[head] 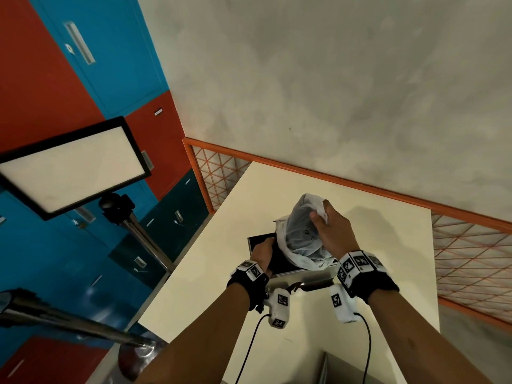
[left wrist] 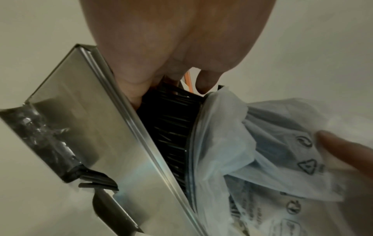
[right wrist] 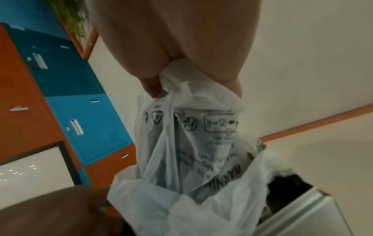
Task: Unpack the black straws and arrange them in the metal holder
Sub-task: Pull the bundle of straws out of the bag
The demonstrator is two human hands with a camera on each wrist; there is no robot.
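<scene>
We see the right hand (head: 331, 231) raised above the metal holder (left wrist: 96, 127), pinching the top of the plastic bag (head: 302, 231). The left hand (head: 263, 253) curls its fingers (left wrist: 203, 83) on the black straws (left wrist: 171, 121) inside the holder, on the table (head: 388, 273). Only the right wrist view shows the printed warning (right wrist: 228, 177).

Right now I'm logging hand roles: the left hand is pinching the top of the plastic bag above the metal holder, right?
Wrong hand. The right hand pinches the plastic bag top above the metal holder, as the head view shows; the left hand is on the black straws.
</scene>
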